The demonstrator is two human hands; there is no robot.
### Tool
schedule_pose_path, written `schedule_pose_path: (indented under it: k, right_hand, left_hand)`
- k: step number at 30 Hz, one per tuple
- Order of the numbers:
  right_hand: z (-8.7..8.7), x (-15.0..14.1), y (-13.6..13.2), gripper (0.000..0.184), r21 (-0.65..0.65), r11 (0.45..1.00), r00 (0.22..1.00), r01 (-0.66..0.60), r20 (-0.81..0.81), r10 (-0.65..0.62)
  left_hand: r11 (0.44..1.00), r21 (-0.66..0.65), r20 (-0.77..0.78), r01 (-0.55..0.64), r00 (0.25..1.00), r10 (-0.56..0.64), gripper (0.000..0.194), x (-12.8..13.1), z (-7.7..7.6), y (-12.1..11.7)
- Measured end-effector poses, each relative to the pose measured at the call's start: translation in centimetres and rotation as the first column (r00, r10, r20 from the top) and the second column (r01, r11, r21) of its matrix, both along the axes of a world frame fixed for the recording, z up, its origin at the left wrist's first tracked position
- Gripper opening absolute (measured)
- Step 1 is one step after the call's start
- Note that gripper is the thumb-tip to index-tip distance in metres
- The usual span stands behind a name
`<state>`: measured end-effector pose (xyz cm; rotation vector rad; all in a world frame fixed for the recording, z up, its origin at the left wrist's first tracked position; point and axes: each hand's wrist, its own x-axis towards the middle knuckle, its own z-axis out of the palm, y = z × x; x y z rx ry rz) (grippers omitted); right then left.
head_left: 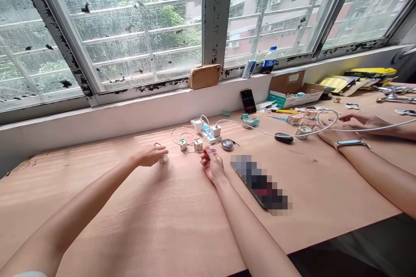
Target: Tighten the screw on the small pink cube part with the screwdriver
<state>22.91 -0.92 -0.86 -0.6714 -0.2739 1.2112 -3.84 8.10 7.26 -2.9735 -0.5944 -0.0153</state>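
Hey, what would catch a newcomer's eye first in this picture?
Probably the big windows across the top, with their patchy, stained frames. Next, near the middle of the table, the left hand at a small block and the right hand holding a thin tool. Then the large phone, partly pixelated, lying right of that hand.

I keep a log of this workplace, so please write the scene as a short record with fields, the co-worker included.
Left hand: holds a small block
Right hand: holds a slim reddish tool, kind unclear
Power strip: two white plug adapters inserted
Upright phone: tilted, near the wall
Flat phone: screen pixelated
Co-worker: hand at right, wristband behind it
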Motion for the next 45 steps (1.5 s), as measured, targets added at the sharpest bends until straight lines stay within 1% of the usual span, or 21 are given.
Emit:
schedule_pose_path:
  k: [4, 9, 13, 16, 19, 22, 24, 26, 28, 31, 34, 38, 41, 43, 45]
  right_hand:
    - [-0.1, 0.0, 0.0, 0.046, 0.000, 1.000, 1.000, 0.003, 0.006, -0.003]
    - [-0.1, 0.1, -0.1, 0.045, 0.014, 1.000, 1.000, -0.002, 0.028, 0.002]
    - [-0.2, 0.1, -0.1, 0.044, 0.014, 1.000, 0.999, -0.004, 0.044, 0.003]
    - [-0.2, 0.1, 0.0, 0.043, 0.017, 1.000, 0.999, -0.003, 0.041, 0.002]
    - [-0.1, 0.0, 0.0, 0.044, 0.016, 1.000, 1.000, 0.010, 0.027, -0.010]
    - [0.0, 0.0, 0.0, 0.047, 0.017, 1.000, 1.000, 0.010, 0.020, -0.010]
    - [0.0, 0.0, -0.1, 0.049, 0.019, 1.000, 1.000, 0.006, 0.015, -0.006]
    - [0.0, 0.1, -0.1, 0.050, 0.019, 1.000, 1.000, 0.005, 0.008, -0.005]
    - [-0.1, 0.1, -0.1, 0.050, 0.017, 1.000, 1.000, 0.003, 0.009, -0.003]
    - [-0.1, 0.1, -0.1, 0.045, 0.020, 1.000, 1.000, -0.005, 0.029, 0.004]
    - [0.0, 0.1, -0.1, 0.043, 0.016, 1.000, 0.999, -0.003, 0.039, 0.003]
    - [0.1, 0.2, -0.2, 0.041, 0.005, 1.000, 0.998, -0.004, 0.065, 0.003]
    - [0.0, 0.2, -0.3, 0.041, 0.010, 1.000, 0.998, -0.002, 0.062, 0.001]
    - [0.0, 0.2, -0.3, 0.042, 0.014, 1.000, 0.999, 0.004, 0.052, -0.004]
    - [0.0, 0.3, -0.4, 0.044, 0.016, 1.000, 0.998, -0.001, 0.055, 0.000]
  left_hand:
    - [0.998, -0.064, -0.014, -0.024, 1.000, 0.023, 0.025, 0.5, 0.1, -0.4]
    - [0.973, -0.225, 0.120, -0.049, 0.990, 0.077, 0.025, 0.7, -0.1, -0.2]
    - [0.945, -0.323, 0.182, -0.058, 0.976, 0.122, 0.024, 0.7, -0.3, 0.0]
    - [0.937, -0.346, 0.227, -0.040, 0.966, 0.124, 0.026, 0.8, -0.5, 0.0]
    - [0.943, -0.331, 0.221, -0.042, 0.968, 0.120, 0.031, 1.1, -0.4, -0.4]
    - [0.949, -0.299, 0.183, -0.101, 0.970, 0.161, 0.038, 1.4, -0.2, -1.3]
    - [0.938, -0.318, 0.206, -0.138, 0.956, 0.210, 0.043, 1.6, -0.3, -2.0]
    - [0.911, -0.384, 0.280, -0.150, 0.921, 0.270, 0.047, 1.7, -0.8, -2.6]
    - [0.869, -0.479, 0.381, -0.122, 0.863, 0.332, 0.045, 1.9, -1.8, -3.0]
    - [0.774, -0.632, 0.504, -0.024, 0.747, 0.435, 0.046, 2.3, -3.6, -3.3]
    - [0.680, -0.731, 0.546, 0.062, 0.651, 0.527, 0.052, 2.9, -4.9, -3.5]
    - [0.599, -0.782, 0.580, 0.174, 0.555, 0.596, 0.059, 3.7, -6.2, -3.8]
    - [0.566, -0.795, 0.588, 0.218, 0.507, 0.630, 0.058, 4.1, -7.2, -3.8]
    - [0.567, -0.796, 0.587, 0.210, 0.494, 0.642, 0.052, 4.2, -7.7, -3.8]
    - [0.576, -0.793, 0.587, 0.196, 0.499, 0.638, 0.047, 4.2, -8.0, -3.9]
